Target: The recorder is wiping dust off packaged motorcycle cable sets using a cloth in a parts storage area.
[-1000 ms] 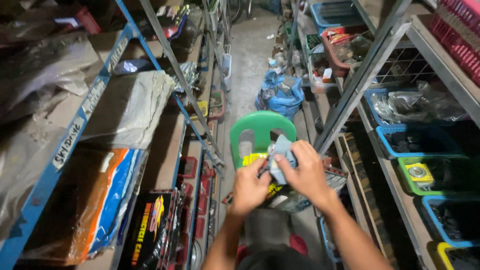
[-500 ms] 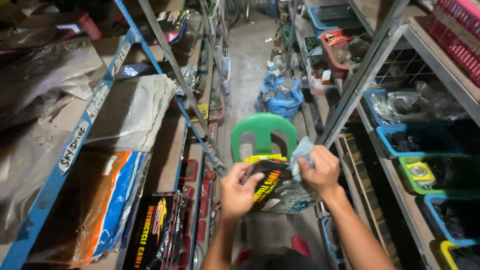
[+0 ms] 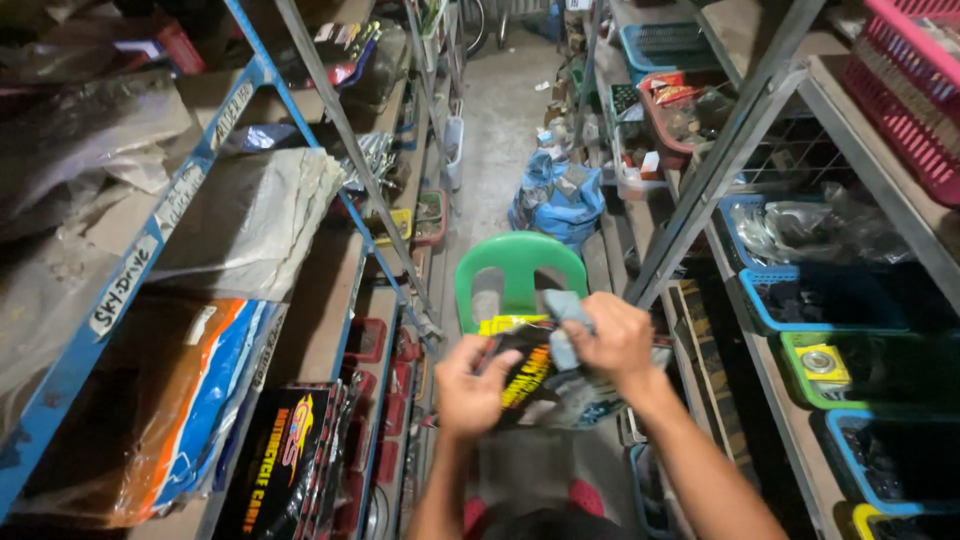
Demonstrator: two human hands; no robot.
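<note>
Head view puts me in a narrow aisle between two racks: one blue metal shelf frame on my left, one grey shelf frame on my right. I count three blue baskets on the right rack, one green basket and one pink basket above. One green plastic chair stands ahead of me, with one blue bag on the floor beyond it. My left hand is closed on the lower edge of one black packet, held just in front of the chair. My right hand presses one grey-blue cloth against the packet's top, fingers clamped on it.
</note>
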